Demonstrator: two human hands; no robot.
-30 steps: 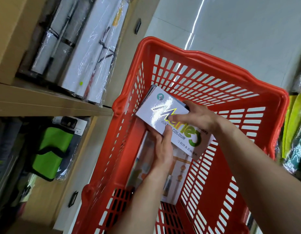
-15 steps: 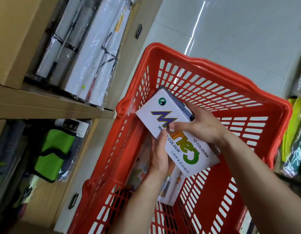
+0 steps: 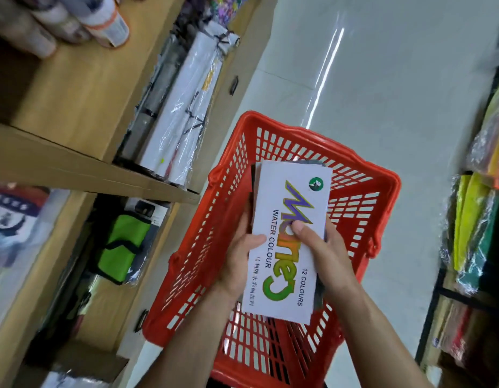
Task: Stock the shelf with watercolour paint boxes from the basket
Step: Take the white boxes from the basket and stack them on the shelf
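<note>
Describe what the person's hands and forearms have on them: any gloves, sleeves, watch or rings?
Nothing worn shows. The left hand and right hand are bare, with no gloves and no rings on the fingers in view. Both forearms are uncovered down to the bottom edge of the picture: no sleeve, watch or wristband appears. Fingernails are short and unpainted.

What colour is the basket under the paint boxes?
Red, with slotted sides. The basket shows clearly in the head view, the only one.

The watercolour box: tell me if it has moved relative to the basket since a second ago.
Yes. The watercolour box has risen from inside the red basket to above its rim, with both hands holding it.
</note>
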